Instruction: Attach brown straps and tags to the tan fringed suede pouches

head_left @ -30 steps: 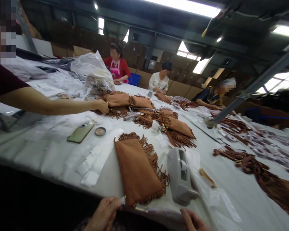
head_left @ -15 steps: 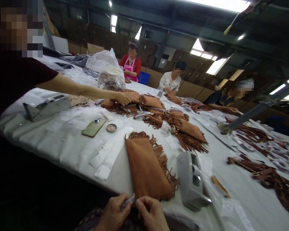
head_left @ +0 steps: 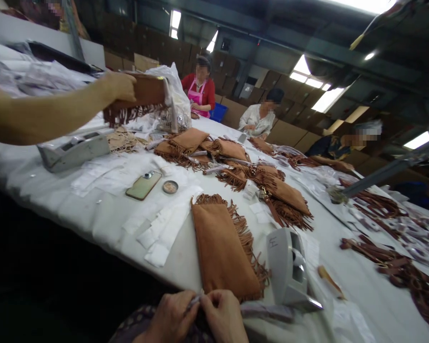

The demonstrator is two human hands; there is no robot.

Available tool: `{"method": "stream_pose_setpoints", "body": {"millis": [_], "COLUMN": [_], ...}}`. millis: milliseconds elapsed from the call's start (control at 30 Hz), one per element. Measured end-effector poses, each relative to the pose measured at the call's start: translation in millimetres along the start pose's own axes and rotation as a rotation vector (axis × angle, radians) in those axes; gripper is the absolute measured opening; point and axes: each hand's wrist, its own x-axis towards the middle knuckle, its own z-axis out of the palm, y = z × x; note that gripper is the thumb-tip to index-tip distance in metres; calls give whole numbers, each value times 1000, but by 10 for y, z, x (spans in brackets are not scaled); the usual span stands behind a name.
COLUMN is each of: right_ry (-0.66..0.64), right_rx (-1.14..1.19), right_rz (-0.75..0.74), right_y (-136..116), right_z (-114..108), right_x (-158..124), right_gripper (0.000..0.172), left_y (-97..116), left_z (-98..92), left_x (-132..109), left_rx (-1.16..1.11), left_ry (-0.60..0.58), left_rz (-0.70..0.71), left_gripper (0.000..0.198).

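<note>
Since a second ago my right hand (head_left: 223,318) has come in from near the dispenser (head_left: 289,269) to meet my left hand (head_left: 171,318), and a co-worker's hand (head_left: 119,86) has lifted a fringed pouch (head_left: 146,91) off the pile. Both my hands sit knuckles up at the near table (head_left: 39,190) edge, fingers curled tight, pinching a small pale strip (head_left: 196,300) between them. The strip is just below the near end of the brown pouch (head_left: 223,252), which lies flat beside the dispenser.
</note>
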Motion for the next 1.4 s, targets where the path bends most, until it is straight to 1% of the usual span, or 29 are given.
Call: {"method": "stream_pose_setpoints", "body": {"millis": [100,167,233,400,533,633,700,733,767,833,867,900,933,1000,1067,1133,1200,1267,1300,1400], "right_ry": [31,44,52,45,25,24,25,22,19,11,3,-10,-35,-119,-220,-247,-183,-106,-81,-15], "right_rx": [-35,-29,-21,-10,-4,-8,3,14,25,47,66,95,141,296,519,751,918,996,1009,985], "right_rz": [16,21,23,28,52,56,58,61,65,79,89,102,122,166,191,188,168,135,114,59], "right_y": [-19,-23,-22,-36,-47,-38,-31,-28,-24,-12,0,17,39,98,169,240,301,346,361,379], "right_z": [16,17,15,12,8,9,10,11,13,19,21,22,22,13,-1,-11,-2,30,55,163], "right_x": [7,12,17,13,11,17,19,21,24,35,42,50,57,60,41,5,-35,-64,-71,-76], "right_gripper": [32,31,30,33,32,32,31,31,31,31,31,31,31,30,28,28,40,53,55,54], "left_y": [-7,-25,-46,-63,-43,-29,-21,-13,-2,34,59,86,110,143,145,136,149,203,240,338], "left_z": [-31,-31,-15,52,97,104,81,58,26,-55,-99,-137,-167,-190,-164,-120,-98,-118,-140,-197], "left_x": [8,8,2,-26,-47,-52,-46,-39,-30,-4,13,32,52,94,134,169,199,226,238,262], "left_rx": [-53,-85,-116,-221,-249,-330,-386,-405,-416,-432,-449,-484,-537,-684,-841,-986,-1121,-1239,-1283,-1359], "left_ry": [-43,-47,-24,87,88,85,100,101,91,44,19,-2,-11,-5,0,5,16,44,56,48], "left_rz": [12,2,-4,-2,-68,-123,-182,-188,-170,-91,-71,-82,-126,-275,-421,-511,-560,-625,-664,-758], "left_gripper": [27,26,24,19,19,15,12,15,19,23,24,25,25,24,27,33,36,37,37,39]}}
